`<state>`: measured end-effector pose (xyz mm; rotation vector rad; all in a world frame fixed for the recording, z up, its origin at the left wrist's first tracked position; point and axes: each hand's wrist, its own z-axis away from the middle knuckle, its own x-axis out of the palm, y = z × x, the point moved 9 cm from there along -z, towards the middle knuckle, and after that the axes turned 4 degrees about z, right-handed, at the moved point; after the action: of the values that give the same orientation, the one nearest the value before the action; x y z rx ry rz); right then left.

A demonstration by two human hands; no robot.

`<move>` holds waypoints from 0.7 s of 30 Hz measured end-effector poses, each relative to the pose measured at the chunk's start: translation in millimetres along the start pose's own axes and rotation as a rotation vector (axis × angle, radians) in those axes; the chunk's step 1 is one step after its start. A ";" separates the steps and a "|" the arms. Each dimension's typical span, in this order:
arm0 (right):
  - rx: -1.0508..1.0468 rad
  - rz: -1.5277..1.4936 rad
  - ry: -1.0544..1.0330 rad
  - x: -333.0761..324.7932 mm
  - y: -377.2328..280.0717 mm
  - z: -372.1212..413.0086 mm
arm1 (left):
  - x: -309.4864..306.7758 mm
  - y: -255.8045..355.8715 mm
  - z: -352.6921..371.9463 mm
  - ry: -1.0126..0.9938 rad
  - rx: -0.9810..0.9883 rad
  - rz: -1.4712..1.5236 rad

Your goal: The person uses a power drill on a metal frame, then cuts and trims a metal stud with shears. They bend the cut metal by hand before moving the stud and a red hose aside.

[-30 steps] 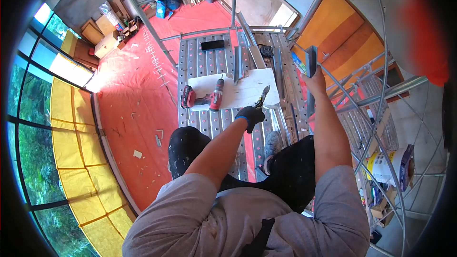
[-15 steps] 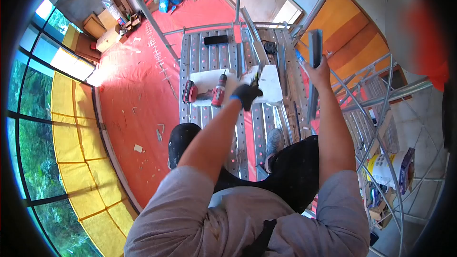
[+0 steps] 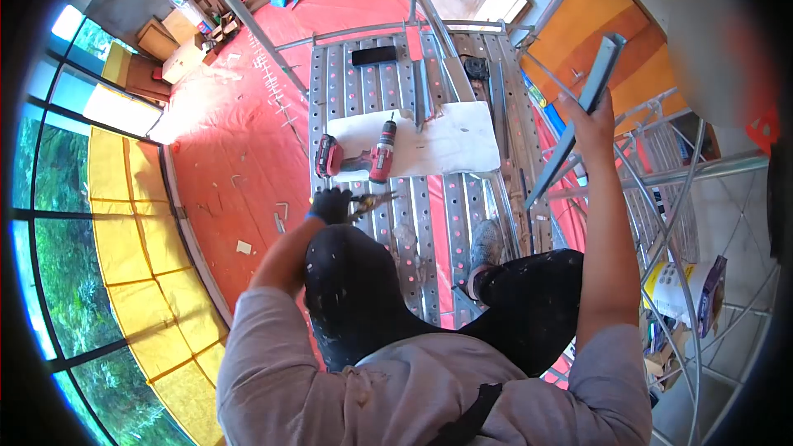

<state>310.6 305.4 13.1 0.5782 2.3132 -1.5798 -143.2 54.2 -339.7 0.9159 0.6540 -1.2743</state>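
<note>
My left hand (image 3: 333, 206), in a black glove, is closed around a pair of metal snips (image 3: 372, 203), held low over the platform by my left knee. The jaws of the snips point right and are slightly blurred. My right hand (image 3: 593, 120), bare, grips a grey metal channel (image 3: 574, 132) near its middle. The channel is raised and tilted, its upper end leaning right. A red cordless drill (image 3: 382, 155) lies on a white sheet (image 3: 458, 139) ahead of me, with its battery end to the left.
I am on a perforated metal scaffold platform (image 3: 413, 239). A black phone (image 3: 374, 55) and a dark tape measure (image 3: 476, 68) lie toward its far end. Metal strips run along the right side. Scaffold braces (image 3: 673, 248) and a white bucket (image 3: 673, 289) are at right; red sheeting (image 3: 215, 190) covers the floor at left.
My left hand has drawn back left from the white sheet with the snips, toward my knee. The channel in my right hand has moved right and tipped from near upright to slanted.
</note>
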 end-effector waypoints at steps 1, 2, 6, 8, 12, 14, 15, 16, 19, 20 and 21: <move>0.076 -0.053 -0.001 3.0 -5.8 5.3 | 47.8 -23.3 -12.0 0.036 -0.030 -0.003; 0.082 -0.091 -0.007 5.5 -7.2 6.0 | 92.3 -43.0 -24.4 0.075 -0.061 -0.003; 0.151 -0.158 -0.078 13.6 6.4 7.7 | 96.9 -20.4 -11.1 0.162 -0.111 -0.093; 0.250 -0.168 -0.100 11.3 7.5 13.1 | 75.9 -3.2 -6.8 0.093 -0.154 -0.089; 0.336 -0.339 -0.049 10.3 1.1 15.5 | -13.9 44.3 -17.2 -0.099 -0.132 -0.059; 0.343 -0.360 -0.018 13.3 -14.0 17.3 | -30.8 59.2 -52.1 -0.126 -0.029 0.059; 0.354 -0.396 -0.021 16.4 -15.9 17.7 | -64.3 77.3 -66.5 -0.013 0.090 -0.008; 0.363 -0.433 -0.026 19.8 -17.5 16.8 | -98.6 95.4 -80.0 0.103 0.208 -0.074; 0.402 -0.555 0.004 24.6 -12.4 15.3 | -134.3 113.0 -138.5 0.173 0.305 -0.147; 0.415 -0.595 0.024 22.4 -5.9 13.4 | -133.2 114.8 -161.5 0.158 0.326 -0.180; 0.452 -0.609 0.031 17.8 8.9 11.4 | -128.9 119.2 -182.2 0.143 0.350 -0.212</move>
<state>299.2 300.7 -6.2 -0.0428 2.2814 -2.4097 -38.8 281.1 -298.9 1.2596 0.6641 -1.5536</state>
